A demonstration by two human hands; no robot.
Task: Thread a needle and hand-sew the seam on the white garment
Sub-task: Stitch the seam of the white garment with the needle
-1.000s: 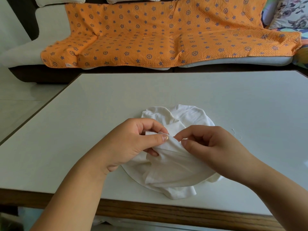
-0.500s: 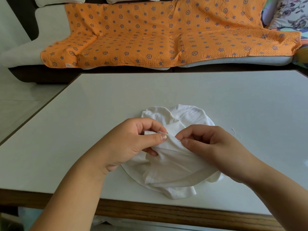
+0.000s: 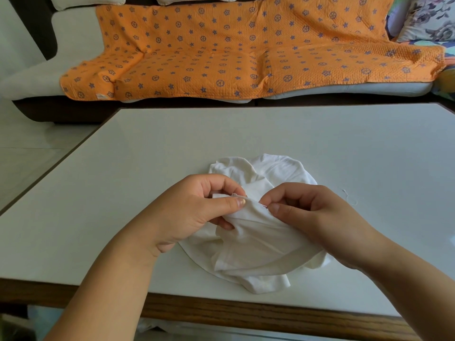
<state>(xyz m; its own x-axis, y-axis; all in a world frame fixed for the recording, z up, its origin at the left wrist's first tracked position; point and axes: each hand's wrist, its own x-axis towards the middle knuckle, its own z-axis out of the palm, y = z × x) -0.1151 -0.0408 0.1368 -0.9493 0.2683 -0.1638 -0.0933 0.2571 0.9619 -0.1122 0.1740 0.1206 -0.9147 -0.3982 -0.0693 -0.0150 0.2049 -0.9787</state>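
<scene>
Since a second ago little has changed: both hands keep the same fold, and only the right fingertips have edged slightly rightward along it.

The left-hand grip (image 3: 187,212) is clenched on the white garment (image 3: 258,249), with the thumb pressing a raised fold against the curled fingers. The garment lies crumpled on the white bench (image 3: 123,168), near its front edge and about mid-width. The heap's long axis runs from far to near, while the pinched ridge between the hands runs left to right, dipping a little toward the right. The right-hand grip (image 3: 312,217) pinches that ridge between thumb and forefinger. A faint glint shows at the fingertips, too small to tell if it is a needle. A loose bit of thread (image 3: 349,196) lies on the bench just right of that hand. An orange blanket (image 3: 221,52) covers the sofa behind.
</scene>
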